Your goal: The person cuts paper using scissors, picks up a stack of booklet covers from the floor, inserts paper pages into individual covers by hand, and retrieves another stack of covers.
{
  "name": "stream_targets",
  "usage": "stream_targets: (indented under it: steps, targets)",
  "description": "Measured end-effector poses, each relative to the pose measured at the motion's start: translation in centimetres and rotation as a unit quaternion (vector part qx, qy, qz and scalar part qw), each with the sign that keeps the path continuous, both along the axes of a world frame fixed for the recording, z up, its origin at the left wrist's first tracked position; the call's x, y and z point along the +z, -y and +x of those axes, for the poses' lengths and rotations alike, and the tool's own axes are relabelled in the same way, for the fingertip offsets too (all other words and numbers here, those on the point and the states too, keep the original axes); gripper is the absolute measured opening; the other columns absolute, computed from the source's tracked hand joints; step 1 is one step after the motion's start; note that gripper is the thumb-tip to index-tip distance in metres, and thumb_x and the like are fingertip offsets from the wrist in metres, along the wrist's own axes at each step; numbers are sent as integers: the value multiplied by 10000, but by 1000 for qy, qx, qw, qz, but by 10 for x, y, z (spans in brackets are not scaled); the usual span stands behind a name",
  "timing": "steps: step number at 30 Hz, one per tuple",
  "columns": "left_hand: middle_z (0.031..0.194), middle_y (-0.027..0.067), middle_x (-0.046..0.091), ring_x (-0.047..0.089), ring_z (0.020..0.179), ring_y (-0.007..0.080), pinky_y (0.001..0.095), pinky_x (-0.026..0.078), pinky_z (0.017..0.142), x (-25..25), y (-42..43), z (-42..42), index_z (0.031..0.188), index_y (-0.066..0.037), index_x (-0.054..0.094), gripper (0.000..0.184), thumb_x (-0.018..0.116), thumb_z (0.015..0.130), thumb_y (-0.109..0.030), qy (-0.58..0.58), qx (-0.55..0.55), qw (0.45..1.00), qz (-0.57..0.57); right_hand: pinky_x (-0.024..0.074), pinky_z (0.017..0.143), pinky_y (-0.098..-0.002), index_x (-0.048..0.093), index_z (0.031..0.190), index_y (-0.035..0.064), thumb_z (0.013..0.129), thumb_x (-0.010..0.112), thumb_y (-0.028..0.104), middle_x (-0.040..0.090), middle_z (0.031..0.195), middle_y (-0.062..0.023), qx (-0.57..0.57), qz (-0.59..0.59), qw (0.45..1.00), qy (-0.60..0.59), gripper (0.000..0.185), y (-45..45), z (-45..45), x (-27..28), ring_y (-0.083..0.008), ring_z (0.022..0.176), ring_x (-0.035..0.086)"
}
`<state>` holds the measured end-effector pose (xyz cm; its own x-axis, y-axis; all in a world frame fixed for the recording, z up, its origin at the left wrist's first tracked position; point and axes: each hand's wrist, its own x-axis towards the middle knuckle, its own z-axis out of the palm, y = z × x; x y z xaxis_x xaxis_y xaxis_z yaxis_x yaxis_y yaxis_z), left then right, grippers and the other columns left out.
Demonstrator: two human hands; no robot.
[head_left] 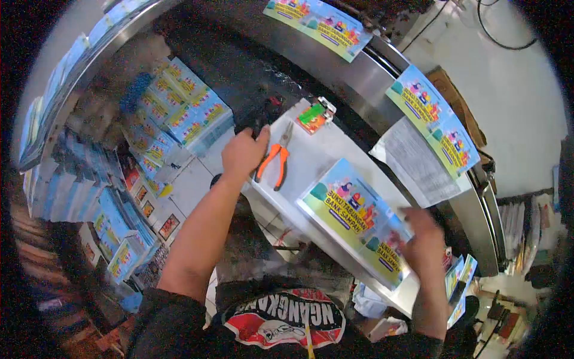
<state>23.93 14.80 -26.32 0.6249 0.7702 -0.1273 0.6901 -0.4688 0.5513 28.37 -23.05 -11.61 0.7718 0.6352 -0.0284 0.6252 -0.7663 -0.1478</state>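
My left hand (244, 154) is at the far left corner of a white table (311, 149). Its thumb and fingers close around a dark part that I cannot make out against the black machine area. Just right of it lie pliers (276, 160) with orange handles. On the table's right half sits a stack of blue and yellow printed sheets (353, 218), lettered "BUKU TABUNGAN BANK SAMPAH". My right hand (423, 236) is at the right end of this stack, smeared by motion, so its grip is unclear.
A small orange and green box (314, 118) with a metal piece lies on the table. A curved metal machine rail (371, 78) carries more printed sheets (430, 113) and a grey paper (418, 158). Bundled printed stacks (185, 107) stand at left, with others lower left.
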Motion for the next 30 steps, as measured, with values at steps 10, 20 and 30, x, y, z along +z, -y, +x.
stream_targets:
  steps: [10, 20, 30]
  targets:
    - [1018, 254, 691, 662, 987, 414, 502, 511, 866, 0, -2, 1, 1070, -52, 696, 646, 452, 898, -624, -30, -2, 1000, -5, 506, 903, -436, 607, 1199, 5, 733, 805, 309, 613, 1189, -175, 55, -11, 998, -5, 590, 2, -60, -29, -366, 1077, 588]
    - [933, 259, 695, 673, 937, 413, 492, 524, 831, 7, 0, 0, 1018, -26, 704, 611, 479, 904, -583, -22, 8, 1000, -8, 527, 864, -411, 647, 1158, -11, 860, 567, 41, 685, 1047, -255, -85, -50, 994, 36, 313, 19, 11, 63, -384, 973, 673]
    - [888, 271, 692, 678, 880, 421, 495, 535, 795, 6, -3, 2, 989, 0, 709, 639, 493, 881, -591, -25, 11, 999, -24, 520, 930, -388, 567, 1345, 108, 938, 485, 46, 615, 1305, -132, -62, 68, 913, 398, 420, 23, 213, 77, -292, 1133, 637]
